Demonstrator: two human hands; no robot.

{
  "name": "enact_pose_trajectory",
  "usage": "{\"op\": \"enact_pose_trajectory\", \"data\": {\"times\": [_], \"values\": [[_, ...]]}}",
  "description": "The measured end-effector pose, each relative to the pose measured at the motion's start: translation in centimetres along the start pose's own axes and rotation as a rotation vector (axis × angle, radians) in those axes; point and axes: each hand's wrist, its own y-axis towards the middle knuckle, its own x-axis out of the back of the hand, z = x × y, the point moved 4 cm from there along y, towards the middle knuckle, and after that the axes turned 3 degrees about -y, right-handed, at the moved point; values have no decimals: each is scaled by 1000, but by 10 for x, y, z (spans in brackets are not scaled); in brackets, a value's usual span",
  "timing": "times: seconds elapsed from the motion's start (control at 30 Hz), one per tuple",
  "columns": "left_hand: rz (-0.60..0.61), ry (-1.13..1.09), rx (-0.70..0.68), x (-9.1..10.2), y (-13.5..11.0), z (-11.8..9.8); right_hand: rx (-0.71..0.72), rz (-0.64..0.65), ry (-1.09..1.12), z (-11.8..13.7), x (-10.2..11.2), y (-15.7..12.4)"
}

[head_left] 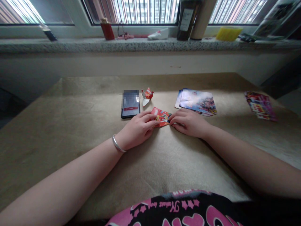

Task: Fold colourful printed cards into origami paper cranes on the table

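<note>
A red printed paper (161,117) with colourful figures lies on the table, folded into a small piece with slanted edges. My left hand (143,127), with a silver bangle at its wrist, holds the paper's left side, fingertips on top. At the right end my right hand (188,122) has its fingers pressed together on the paper's edge; the thumbs are mostly hidden. Just beyond my left hand stands a small folded paper bird (147,95) in red and white. Left of the bird lies a phone (130,110) with its screen lit.
A stack of printed picture sheets (197,99) lies just beyond my right hand. Several colourful cards (261,106) are fanned out at the table's right. On the windowsill (141,45) stand a red container (107,29), a dark bottle (187,22) and a yellow sponge-like block (228,34).
</note>
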Motion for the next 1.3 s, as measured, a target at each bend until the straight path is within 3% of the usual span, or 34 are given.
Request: {"op": "enact_pose_trajectory", "data": {"times": [0.2,0.43,0.7,1.3], "values": [[59,-109,1,-7,-1,5,56,-26,23,3,-1,-1],[50,-41,-4,-6,6,3,129,-8,20,8,-3,1],[54,146,-15,-6,7,-6,97,5,-4,6,-7,1],[194,128,-12,-16,13,-13,57,11,69,6,-8,3]]}}
